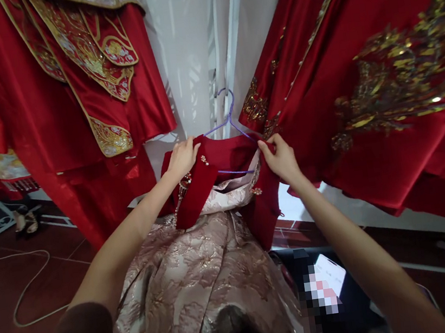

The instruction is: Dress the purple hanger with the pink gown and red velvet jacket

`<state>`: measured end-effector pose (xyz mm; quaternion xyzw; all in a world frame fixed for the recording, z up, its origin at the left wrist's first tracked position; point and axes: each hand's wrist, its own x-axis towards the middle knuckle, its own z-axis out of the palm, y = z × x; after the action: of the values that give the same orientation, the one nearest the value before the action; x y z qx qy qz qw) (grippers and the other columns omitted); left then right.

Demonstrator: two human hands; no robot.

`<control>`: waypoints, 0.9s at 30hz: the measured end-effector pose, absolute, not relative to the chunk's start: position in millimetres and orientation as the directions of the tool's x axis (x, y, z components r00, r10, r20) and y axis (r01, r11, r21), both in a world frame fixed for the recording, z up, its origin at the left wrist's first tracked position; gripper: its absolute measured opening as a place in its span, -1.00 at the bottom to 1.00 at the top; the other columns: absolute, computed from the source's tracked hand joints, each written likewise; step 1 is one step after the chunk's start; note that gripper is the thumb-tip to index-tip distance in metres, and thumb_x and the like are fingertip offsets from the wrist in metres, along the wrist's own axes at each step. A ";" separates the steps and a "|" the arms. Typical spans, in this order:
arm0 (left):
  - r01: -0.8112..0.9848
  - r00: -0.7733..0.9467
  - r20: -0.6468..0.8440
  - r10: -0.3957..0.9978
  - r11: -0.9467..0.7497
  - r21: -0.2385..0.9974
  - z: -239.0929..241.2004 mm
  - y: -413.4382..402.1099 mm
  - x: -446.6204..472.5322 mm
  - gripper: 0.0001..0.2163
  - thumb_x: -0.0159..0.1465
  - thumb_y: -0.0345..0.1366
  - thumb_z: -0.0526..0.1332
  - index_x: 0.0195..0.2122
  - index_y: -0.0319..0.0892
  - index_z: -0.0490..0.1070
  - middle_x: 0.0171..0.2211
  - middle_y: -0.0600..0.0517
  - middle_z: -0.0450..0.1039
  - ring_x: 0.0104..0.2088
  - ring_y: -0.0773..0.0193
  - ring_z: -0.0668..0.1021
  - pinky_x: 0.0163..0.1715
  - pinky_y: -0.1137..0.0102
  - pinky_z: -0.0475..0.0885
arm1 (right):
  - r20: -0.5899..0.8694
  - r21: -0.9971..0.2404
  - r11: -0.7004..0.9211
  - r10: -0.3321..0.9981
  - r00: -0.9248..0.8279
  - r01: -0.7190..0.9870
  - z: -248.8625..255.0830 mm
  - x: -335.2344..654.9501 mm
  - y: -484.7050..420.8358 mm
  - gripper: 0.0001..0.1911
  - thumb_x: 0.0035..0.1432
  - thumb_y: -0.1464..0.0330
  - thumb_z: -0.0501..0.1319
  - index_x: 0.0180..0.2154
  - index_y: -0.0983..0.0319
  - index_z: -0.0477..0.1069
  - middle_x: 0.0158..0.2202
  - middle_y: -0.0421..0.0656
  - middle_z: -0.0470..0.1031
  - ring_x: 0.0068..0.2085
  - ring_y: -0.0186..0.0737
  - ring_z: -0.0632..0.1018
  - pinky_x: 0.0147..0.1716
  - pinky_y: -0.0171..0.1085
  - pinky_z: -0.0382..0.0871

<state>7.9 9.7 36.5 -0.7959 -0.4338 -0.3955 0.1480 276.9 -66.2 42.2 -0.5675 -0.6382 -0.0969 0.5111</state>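
Note:
A dark red jacket (208, 190) with beaded trim hangs on a purple wire hanger (229, 119) in front of me. My left hand (183, 157) grips the jacket at its left shoulder, fingers closed over the cloth. At the opposite shoulder, my right hand (281, 157) pinches the red fabric between thumb and fingers, close to the hanger's end. Below and partly inside the jacket is a pale pink brocade garment (204, 278) with a raised, shiny pattern. The hanger's lower bar shows in the jacket's open neck.
Red embroidered gowns hang at left (103, 67) and right (369, 158). Behind are white curtains (182, 46). A lit phone (328, 278) lies on a dark surface at lower right. A white cable (29, 285) and dark high-heeled shoes (28, 222) are at left on the tiled floor.

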 end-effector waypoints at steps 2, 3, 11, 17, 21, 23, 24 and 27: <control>0.792 0.275 0.762 0.587 -0.587 0.167 32.6 9.4 11.9 -0.64 0.34 -0.11 -0.12 -0.03 -0.25 0.22 -0.25 -0.20 0.45 -0.18 0.04 0.50 -0.07 0.17 0.26 | 0.783 -0.460 0.401 0.604 0.149 0.792 41.2 246.8 -62.7 -0.66 0.14 0.01 0.04 -0.42 0.15 0.18 -0.57 -0.22 0.28 -0.55 -0.25 0.32 -0.49 -0.28 0.18; 0.787 0.259 0.765 0.590 -0.588 0.187 31.1 9.3 12.8 -0.64 0.34 -0.10 -0.12 -0.04 -0.25 0.23 -0.26 -0.20 0.45 -0.18 0.04 0.50 -0.07 0.17 0.26 | 0.783 -0.452 0.448 0.613 0.103 0.771 40.4 231.8 -62.8 -0.66 0.15 0.02 0.03 -0.41 0.15 0.16 -0.57 -0.23 0.26 -0.55 -0.26 0.32 -0.49 -0.28 0.18; 0.747 0.215 0.760 0.613 -0.605 0.276 33.6 4.2 12.9 -0.57 0.30 0.03 -0.11 -0.11 -0.24 0.24 -0.25 -0.20 0.44 -0.13 -0.01 0.48 -0.03 0.11 0.22 | 0.714 -0.464 0.589 0.691 -0.114 0.661 30.6 196.8 -77.2 -0.72 0.11 0.12 0.11 -0.39 0.14 0.08 -0.52 -0.26 0.25 -0.54 -0.31 0.30 -0.48 -0.32 0.17; 0.791 -0.054 0.672 0.738 -0.380 0.480 45.3 14.9 42.5 -0.43 0.01 0.18 0.19 -0.22 -0.26 0.31 -0.22 -0.29 0.44 -0.03 -0.26 0.39 0.00 -0.12 0.11 | 0.716 -0.475 0.608 0.687 -0.123 0.636 26.9 203.2 -77.2 -0.79 0.09 0.24 0.12 -0.38 0.15 0.07 -0.52 -0.28 0.25 -0.54 -0.33 0.29 -0.47 -0.32 0.17; 0.769 -0.128 0.649 0.750 -0.337 0.542 47.4 25.3 49.1 -0.52 -0.03 -0.03 0.30 -0.21 -0.27 0.29 -0.13 -0.31 0.39 0.03 -0.30 0.34 0.05 -0.21 -0.02 | 0.715 -0.487 0.605 0.690 -0.109 0.630 25.4 198.5 -76.0 -0.80 0.08 0.25 0.12 -0.39 0.15 0.08 -0.54 -0.29 0.25 -0.55 -0.34 0.28 -0.48 -0.32 0.16; 0.748 -0.129 0.691 0.711 -0.388 0.539 44.4 22.3 47.3 -0.61 -0.02 -0.22 0.30 -0.19 -0.24 0.26 -0.11 -0.27 0.37 0.05 -0.24 0.33 0.10 -0.19 -0.05 | 0.709 -0.498 0.595 0.698 -0.098 0.631 23.7 198.8 -75.0 -0.80 0.08 0.25 0.13 -0.39 0.14 0.08 -0.57 -0.31 0.23 -0.56 -0.34 0.27 -0.49 -0.33 0.15; 0.735 -0.121 0.714 0.690 -0.421 0.532 42.3 18.1 45.8 -0.64 -0.01 -0.32 0.27 -0.18 -0.23 0.24 -0.10 -0.25 0.36 0.05 -0.19 0.34 0.11 -0.16 -0.03 | 0.705 -0.509 0.590 0.703 -0.090 0.626 22.5 199.6 -74.4 -0.80 0.07 0.25 0.13 -0.38 0.14 0.08 -0.58 -0.32 0.22 -0.57 -0.34 0.27 -0.49 -0.33 0.15; 0.688 -0.097 0.767 0.634 -0.515 0.512 34.3 -1.7 39.7 -0.63 -0.01 -0.52 0.16 -0.15 -0.23 0.20 -0.07 -0.22 0.31 0.05 -0.03 0.34 0.11 0.02 0.15 | 0.687 -0.556 0.586 0.723 -0.070 0.589 17.6 201.7 -72.6 -0.80 0.08 0.24 0.13 -0.33 0.14 0.10 -0.58 -0.33 0.23 -0.58 -0.35 0.28 -0.49 -0.33 0.15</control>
<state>39.7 -1.7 34.3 -0.6717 -0.4921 -0.5533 0.0245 201.7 -72.6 17.6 -0.4500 -0.7286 0.0655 0.5122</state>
